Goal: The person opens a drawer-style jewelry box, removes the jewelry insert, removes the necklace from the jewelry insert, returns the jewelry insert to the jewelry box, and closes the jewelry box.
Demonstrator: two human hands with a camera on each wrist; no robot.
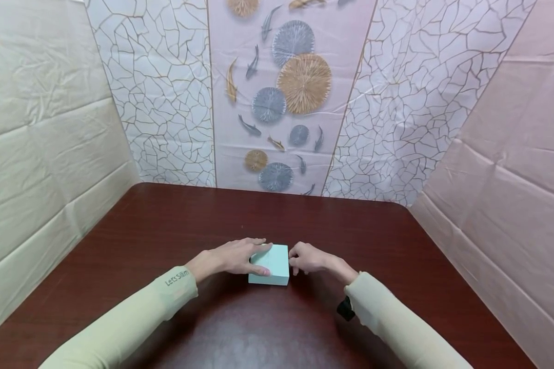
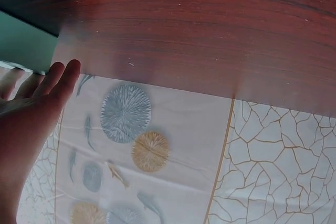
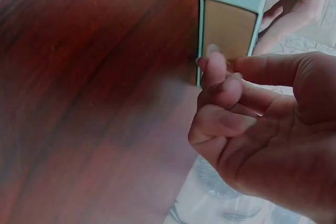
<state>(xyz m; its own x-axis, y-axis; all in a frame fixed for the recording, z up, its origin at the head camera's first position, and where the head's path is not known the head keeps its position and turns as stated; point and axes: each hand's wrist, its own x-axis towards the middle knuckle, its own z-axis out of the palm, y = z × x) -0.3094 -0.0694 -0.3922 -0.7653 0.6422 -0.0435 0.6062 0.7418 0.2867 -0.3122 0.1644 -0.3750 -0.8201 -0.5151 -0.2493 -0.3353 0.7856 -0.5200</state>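
A mint-green box (image 1: 279, 261) with a square top lies on the table. Its end towards my right hand shows a brown inner face (image 3: 226, 27) framed by the green sleeve. My left hand (image 1: 234, 256) holds the box from the left, thumb and forefinger spread over the top. Its other fingers reach to the far side in the left wrist view. At the brown end, my right hand (image 1: 308, 258) has curled fingers, with thumb and fingertips pinching close against it. A tiny yellowish bit, perhaps a pull tab, shows between them; the fingers hide most of it.
The dark red-brown table (image 1: 189, 210) extends around the box on every side. Behind it hangs a patterned cloth (image 1: 268, 128) with fish and round leaf shapes. Plain pale cloths (image 1: 41, 128) slope along both sides. A black band (image 1: 345, 309) sits at the right wrist.
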